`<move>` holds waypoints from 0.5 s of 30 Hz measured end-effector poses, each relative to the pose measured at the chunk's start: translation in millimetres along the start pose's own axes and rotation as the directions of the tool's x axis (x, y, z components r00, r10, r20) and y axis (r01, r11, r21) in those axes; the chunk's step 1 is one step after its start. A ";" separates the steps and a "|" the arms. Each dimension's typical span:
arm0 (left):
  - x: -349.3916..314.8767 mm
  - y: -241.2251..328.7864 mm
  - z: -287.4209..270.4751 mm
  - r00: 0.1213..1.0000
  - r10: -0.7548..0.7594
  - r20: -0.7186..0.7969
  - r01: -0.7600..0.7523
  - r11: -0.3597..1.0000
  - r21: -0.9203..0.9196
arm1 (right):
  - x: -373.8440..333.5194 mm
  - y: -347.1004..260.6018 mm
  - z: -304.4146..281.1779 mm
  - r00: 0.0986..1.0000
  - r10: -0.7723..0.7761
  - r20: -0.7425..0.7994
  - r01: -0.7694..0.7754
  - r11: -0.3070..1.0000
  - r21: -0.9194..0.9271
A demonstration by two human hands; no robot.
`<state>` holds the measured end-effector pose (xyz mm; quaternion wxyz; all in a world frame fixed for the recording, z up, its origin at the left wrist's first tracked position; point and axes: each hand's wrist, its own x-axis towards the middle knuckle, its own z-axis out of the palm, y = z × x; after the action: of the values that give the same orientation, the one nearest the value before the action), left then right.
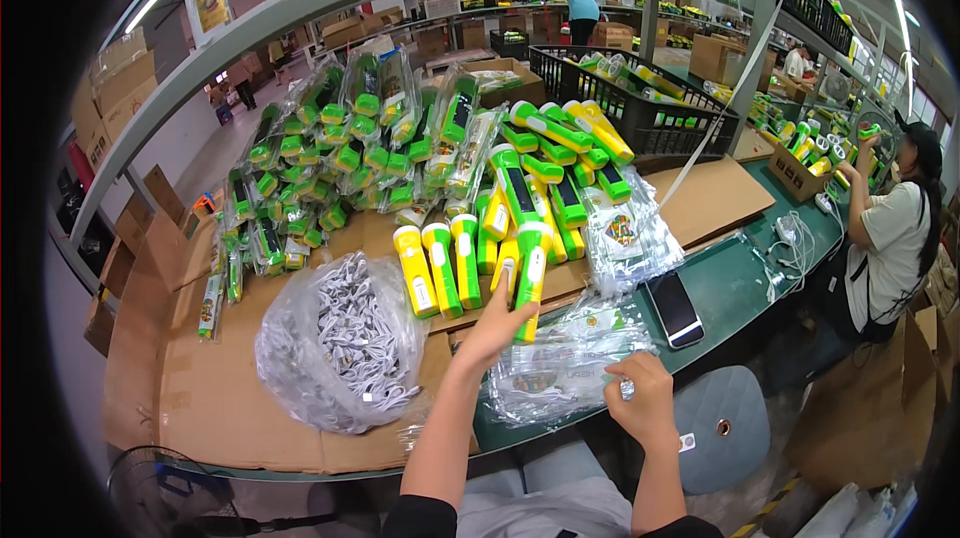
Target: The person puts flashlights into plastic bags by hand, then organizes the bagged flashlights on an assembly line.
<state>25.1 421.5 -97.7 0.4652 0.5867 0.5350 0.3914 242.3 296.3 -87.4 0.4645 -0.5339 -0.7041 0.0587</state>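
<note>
My left hand (493, 330) is closed around the lower end of a green-and-yellow flashlight (534, 256), its head pointing away from me. Beside it, three more flashlights (440, 263) stand in a row, with a loose heap of others (545, 133) behind. My right hand (641, 394) has its fingers curled in a pinch at the right edge of a clear printed plastic bag (570, 378). That bag lies on a flat stack of similar bags on the green tabletop. A second stack of bags (628, 228) rests farther back, by the flashlight heap.
A large clear bag of white cables (350, 348) sits on the cardboard at left. Behind it rises a pile of bagged flashlights (340, 133). A phone (674, 309) lies right of the bags. A black crate (640, 103) stands at the back. A co-worker (895, 228) works at right.
</note>
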 end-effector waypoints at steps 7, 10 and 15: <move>-56.6 28.4 12.9 0.988 0.128 0.083 -0.100 0.954 -0.282 | 13.5 -7.4 11.3 0.997 0.049 0.057 -0.053 0.996 0.071; -58.4 15.9 22.5 0.925 0.344 0.164 -0.304 0.925 -0.226 | 18.2 -10.1 16.2 0.995 0.075 0.069 -0.083 0.989 0.125; -73.8 19.1 5.4 0.842 0.422 0.337 -0.500 0.844 0.193 | 19.8 -2.5 9.7 0.964 0.138 0.225 -0.178 0.970 0.167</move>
<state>26.4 347.8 -77.8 0.3417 0.8069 0.3535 0.3275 233.6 315.2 -79.7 0.4283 -0.5338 -0.6959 0.2176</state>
